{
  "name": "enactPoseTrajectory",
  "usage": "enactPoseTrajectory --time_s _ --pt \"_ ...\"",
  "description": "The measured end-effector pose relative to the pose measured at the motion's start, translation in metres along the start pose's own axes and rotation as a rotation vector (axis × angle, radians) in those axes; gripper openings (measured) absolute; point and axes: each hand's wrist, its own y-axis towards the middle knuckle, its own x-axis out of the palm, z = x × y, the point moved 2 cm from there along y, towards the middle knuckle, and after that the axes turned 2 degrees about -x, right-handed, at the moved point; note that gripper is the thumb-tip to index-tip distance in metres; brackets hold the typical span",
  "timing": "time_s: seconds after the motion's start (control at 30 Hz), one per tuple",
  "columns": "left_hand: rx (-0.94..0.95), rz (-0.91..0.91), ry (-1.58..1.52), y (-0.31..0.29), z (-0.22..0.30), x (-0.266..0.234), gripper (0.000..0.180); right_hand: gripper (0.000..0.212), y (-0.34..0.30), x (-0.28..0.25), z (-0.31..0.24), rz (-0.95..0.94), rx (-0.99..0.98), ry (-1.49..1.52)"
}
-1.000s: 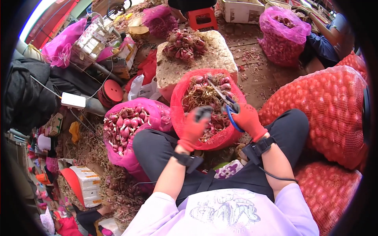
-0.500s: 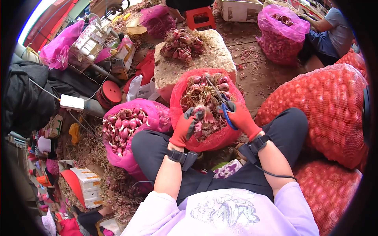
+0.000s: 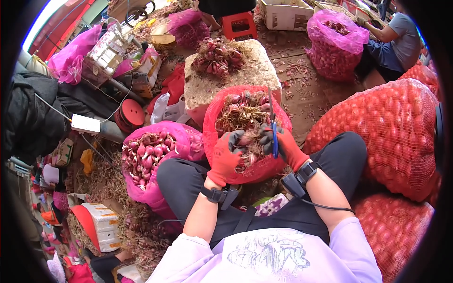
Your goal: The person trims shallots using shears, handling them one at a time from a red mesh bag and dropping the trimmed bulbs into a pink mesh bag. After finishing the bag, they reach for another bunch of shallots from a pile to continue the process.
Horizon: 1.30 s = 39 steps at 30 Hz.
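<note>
An open red mesh sack (image 3: 212,106) of shallots (image 3: 243,100) with dry roots and stalks sits between my knees. My left hand (image 3: 226,153), in a red glove with dark grey fingers, curls over the near part of the sack. Its fingertips close on a shallot (image 3: 246,138), partly hidden among the stalks. My right hand (image 3: 286,145), gloved the same way, grips blue-handled scissors (image 3: 275,137). Their blades point away from me over the sack's right side. The right fingertips come close to the shallot bunch.
A pink mesh sack (image 3: 130,177) of clean shallots stands by my left knee. Ahead, a foam box (image 3: 262,70) bears a shallot bunch (image 3: 218,56). Full red net sacks (image 3: 377,137) crowd my right side. A person (image 3: 398,42) sits at the far right beside another pink sack (image 3: 330,56).
The scissors have swung from pointing up-left over the shallots to nearly straight away from me, at the sack's right. My left hand has shifted slightly.
</note>
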Motion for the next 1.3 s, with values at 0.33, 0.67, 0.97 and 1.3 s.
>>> enactPoseTrajectory --time_s 0.33,0.67,0.97,1.3 --pt "0.068 -0.106 0.369 -0.001 -0.015 0.002 0.053 0.021 -0.006 0.011 -0.010 0.206 -0.253 -0.593" --pt "-0.600 -0.486 -0.690 -0.005 -0.012 0.000 0.034 0.025 -0.016 0.044 -0.005 -0.106 -0.311 -0.920" --pt "-0.380 0.091 -1.325 0.008 -0.036 -0.024 0.024 0.056 -0.032 0.043 0.011 0.179 -0.262 -1.858" --pt "-0.368 -0.047 -0.974 0.004 -0.018 -0.011 0.034 0.049 -0.028 0.038 0.013 0.307 -0.287 -2.086"
